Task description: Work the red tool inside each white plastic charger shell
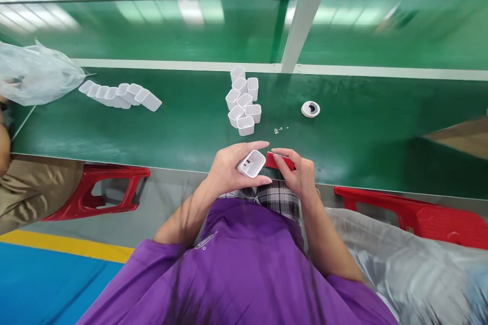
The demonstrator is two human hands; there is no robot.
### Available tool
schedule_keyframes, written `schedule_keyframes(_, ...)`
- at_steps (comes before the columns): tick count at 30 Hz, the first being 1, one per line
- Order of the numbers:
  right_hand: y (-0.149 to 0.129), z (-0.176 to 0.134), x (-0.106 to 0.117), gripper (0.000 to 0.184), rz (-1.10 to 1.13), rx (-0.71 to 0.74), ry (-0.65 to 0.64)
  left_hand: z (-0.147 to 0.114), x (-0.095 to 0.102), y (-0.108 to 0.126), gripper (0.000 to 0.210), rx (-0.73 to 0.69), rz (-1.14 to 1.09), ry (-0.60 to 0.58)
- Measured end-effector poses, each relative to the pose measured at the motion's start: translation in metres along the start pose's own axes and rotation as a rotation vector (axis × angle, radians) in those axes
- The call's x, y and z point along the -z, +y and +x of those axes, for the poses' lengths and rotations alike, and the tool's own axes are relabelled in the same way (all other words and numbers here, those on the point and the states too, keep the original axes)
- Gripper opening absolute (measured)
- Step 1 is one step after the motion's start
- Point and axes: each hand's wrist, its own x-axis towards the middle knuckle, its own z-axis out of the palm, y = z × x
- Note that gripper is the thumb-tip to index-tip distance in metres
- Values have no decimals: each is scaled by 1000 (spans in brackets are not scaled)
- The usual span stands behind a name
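Observation:
My left hand (230, 166) is closed round a white plastic housing (252, 163), whose hollow end faces up and shows small dark slots inside. In my right hand (299, 170) a flat red piece (280, 161) is pinched between thumb and fingers, close to the right of the housing. What kind of tool or part the red piece is, I cannot make out. Beyond my hands, several like white housings (246, 125) stand grouped with their hollows up. Tiny whitish bits (278, 130) lie on the green table (183, 132) to the right of that group.
A white roll (310, 109) with a dark centre lies at right. Several housings (122, 95) lean in a row at left, beside a clear plastic bag (38, 73) and another person's arm. A white post (305, 15) rises behind; red stools (110, 190) flank me.

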Motion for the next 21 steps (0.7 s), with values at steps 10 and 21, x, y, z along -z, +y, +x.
schedule_keyframes(10, -2, -1, -1, 20, -52, 39, 2, -2, 7, -10, 69, 169, 19, -16)
schedule_keyframes(21, 3, 2, -2, 25, -138, 157, 30, 8, 99, -106, 30, 381, 543, 272)
